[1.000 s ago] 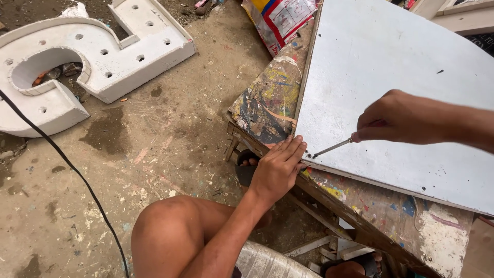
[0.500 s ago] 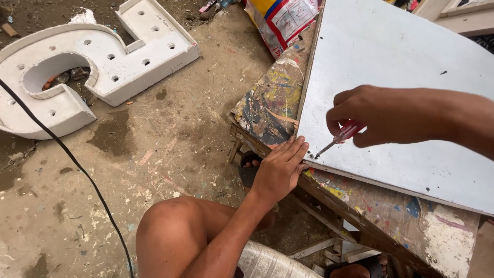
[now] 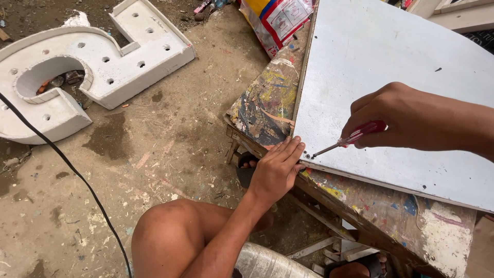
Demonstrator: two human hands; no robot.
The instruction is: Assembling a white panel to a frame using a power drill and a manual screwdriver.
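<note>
**Screwdriver tip set at corner of white panel**

A red-handled screwdriver (image 3: 346, 140) is gripped in the right hand (image 3: 406, 119), fingers wrapped tight round the handle; the metal tip is pointed at the near left corner of a white panel (image 3: 391, 62). The left hand (image 3: 275, 170) is laid flat, fingers together and extended, against that same corner edge, nothing held in it. The panel is carried on a paint-splattered workbench (image 3: 267, 105), with its left edge running along the bench's bare painted strip.

Containers: a white hollow letter-shaped sign casing (image 3: 77, 67) is seen lying open side up on the dirt floor (image 3: 170, 139); small bits of debris are seen inside its curved cavity, kind not tellable. A printed plastic sack (image 3: 278, 20) is seen at the top beside the bench, contents not visible.

Against the earlier frames: the right hand has been drawn closer to the corner, and the screwdriver's red handle is now exposed where it was mostly hidden a second ago. The left hand has been kept at the corner. The view has shifted slightly.

Counts: one screwdriver, one panel, one bench, one sign casing, one sack, one black cable (image 3: 62, 164) across the floor, two hands, one bare knee (image 3: 164, 237).
</note>
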